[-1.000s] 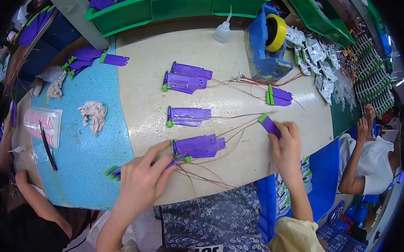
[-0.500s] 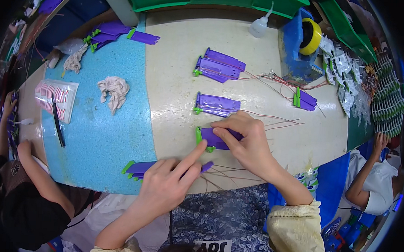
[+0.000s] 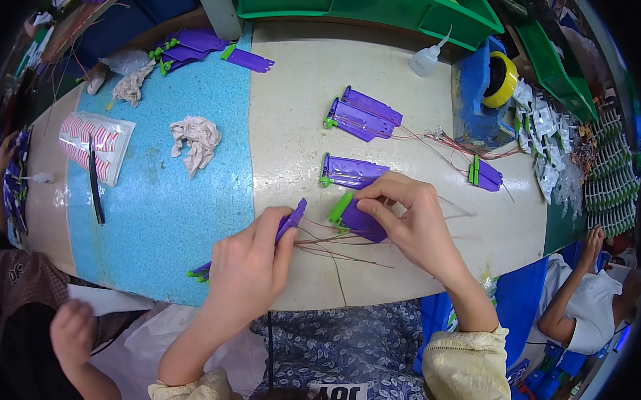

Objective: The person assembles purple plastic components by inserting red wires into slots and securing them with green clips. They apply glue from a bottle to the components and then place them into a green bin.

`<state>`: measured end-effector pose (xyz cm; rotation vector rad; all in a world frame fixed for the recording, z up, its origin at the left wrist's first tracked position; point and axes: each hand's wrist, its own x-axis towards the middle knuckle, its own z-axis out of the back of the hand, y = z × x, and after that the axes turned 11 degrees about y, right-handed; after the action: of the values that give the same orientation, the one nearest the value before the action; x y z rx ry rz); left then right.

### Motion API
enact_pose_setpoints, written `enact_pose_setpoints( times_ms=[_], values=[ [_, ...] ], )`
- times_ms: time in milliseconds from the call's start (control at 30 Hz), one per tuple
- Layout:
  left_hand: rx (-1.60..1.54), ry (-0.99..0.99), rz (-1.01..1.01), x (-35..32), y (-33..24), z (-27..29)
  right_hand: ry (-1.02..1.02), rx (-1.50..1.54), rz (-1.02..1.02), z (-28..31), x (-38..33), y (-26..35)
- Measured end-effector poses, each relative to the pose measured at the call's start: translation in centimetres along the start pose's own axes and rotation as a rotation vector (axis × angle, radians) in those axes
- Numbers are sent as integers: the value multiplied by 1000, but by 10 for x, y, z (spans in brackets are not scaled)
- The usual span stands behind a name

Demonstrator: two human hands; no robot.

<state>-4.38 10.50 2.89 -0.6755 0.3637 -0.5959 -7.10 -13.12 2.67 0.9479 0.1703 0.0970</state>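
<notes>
My left hand is closed round a purple plastic part; its far tip stands up past my fingers, and thin brown wires trail right beside it. Green ends peep out at the left of that hand. Between the thumb and fingers of my right hand is a purple plastic panel with a green end strip, tilted over the table. Just beyond it lies a purple panel with a green tip. Farther back, overlapping purple panels have red wires running right.
A white squeeze bottle stands near green bins. Yellow tape sits in a blue holder at right. On the blue mat are crumpled cloth, black tweezers and a striped packet. Co-workers sit at both sides.
My left hand has closed on the purple part, lifting its tip and drawing it left. My right hand has raised and tilted its panel. The whole view has shifted slightly.
</notes>
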Motion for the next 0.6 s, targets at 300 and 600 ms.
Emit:
enact_pose_setpoints(
  times_ms=[300, 600],
  values=[
    [-156, 101, -54, -1, -9, -4, 36, 223, -40, -2, -10, -12],
    [-465, 94, -112, 14, -23, -1, 24, 217, 113, -13, -25, 18]
  ],
)
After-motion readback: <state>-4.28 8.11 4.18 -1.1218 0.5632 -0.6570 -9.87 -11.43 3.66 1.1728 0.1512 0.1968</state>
